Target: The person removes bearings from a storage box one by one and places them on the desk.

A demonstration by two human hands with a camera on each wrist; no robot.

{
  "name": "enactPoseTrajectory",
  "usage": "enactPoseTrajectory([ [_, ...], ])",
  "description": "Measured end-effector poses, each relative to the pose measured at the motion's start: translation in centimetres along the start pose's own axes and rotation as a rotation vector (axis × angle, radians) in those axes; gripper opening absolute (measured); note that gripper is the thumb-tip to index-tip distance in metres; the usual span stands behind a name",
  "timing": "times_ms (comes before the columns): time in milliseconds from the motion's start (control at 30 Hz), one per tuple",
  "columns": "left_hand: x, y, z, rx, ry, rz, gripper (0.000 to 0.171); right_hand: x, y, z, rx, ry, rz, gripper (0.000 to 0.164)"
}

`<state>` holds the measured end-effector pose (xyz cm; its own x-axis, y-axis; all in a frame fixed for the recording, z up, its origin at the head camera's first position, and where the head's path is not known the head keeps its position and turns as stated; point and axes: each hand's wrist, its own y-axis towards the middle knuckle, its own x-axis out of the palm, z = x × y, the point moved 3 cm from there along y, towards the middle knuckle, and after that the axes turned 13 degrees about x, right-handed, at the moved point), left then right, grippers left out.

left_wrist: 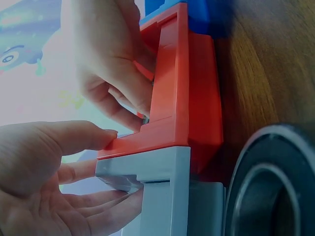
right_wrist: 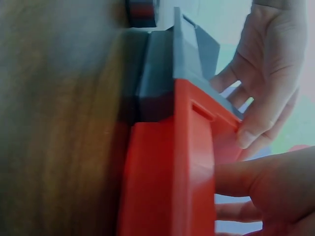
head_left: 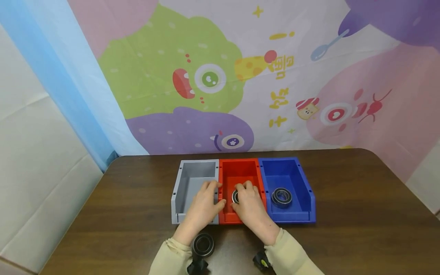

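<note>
Three joined bins stand in a row: a grey bin (head_left: 199,170), a red bin (head_left: 238,170) and a blue bin (head_left: 304,191). My left hand (head_left: 204,206) grips the wall where grey and red meet, with the thumb on the red side (left_wrist: 110,140) and the other fingers on the grey side. Down inside the red bin, my right hand (head_left: 252,206) holds a ball bearing (head_left: 235,196) by its edge, thumb and fingers around it. Most of that bearing is hidden behind the hand. Another bearing (head_left: 282,197) lies in the blue bin.
A dark bearing (head_left: 203,245) lies on the wooden table (head_left: 357,214) in front of the grey bin, beside the left wrist. Dark wrist devices (head_left: 262,262) sit at both sleeves. Behind the table hangs a cartoon-printed cloth (head_left: 154,76).
</note>
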<state>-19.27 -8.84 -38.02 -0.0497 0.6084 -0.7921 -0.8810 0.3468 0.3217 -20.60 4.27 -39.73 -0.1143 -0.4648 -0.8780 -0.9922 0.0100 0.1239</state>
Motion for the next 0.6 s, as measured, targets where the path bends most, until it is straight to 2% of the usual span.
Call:
enactPoseTrajectory([
  [167,0.0,0.0,-0.1,-0.002,-0.003,0.0,0.038,-0.8,-0.2,-0.2,-0.008,-0.004,0.008,0.047],
  [433,-0.1,0.0,-0.1,0.003,0.006,0.002,0.037,-2.2,-0.3,-0.6,0.059,-0.019,-0.091,0.054],
  [600,-0.2,0.0,-0.1,0.002,0.01,-0.007,0.038,-2.9,-0.5,-0.8,0.071,-0.009,-0.126,0.055],
])
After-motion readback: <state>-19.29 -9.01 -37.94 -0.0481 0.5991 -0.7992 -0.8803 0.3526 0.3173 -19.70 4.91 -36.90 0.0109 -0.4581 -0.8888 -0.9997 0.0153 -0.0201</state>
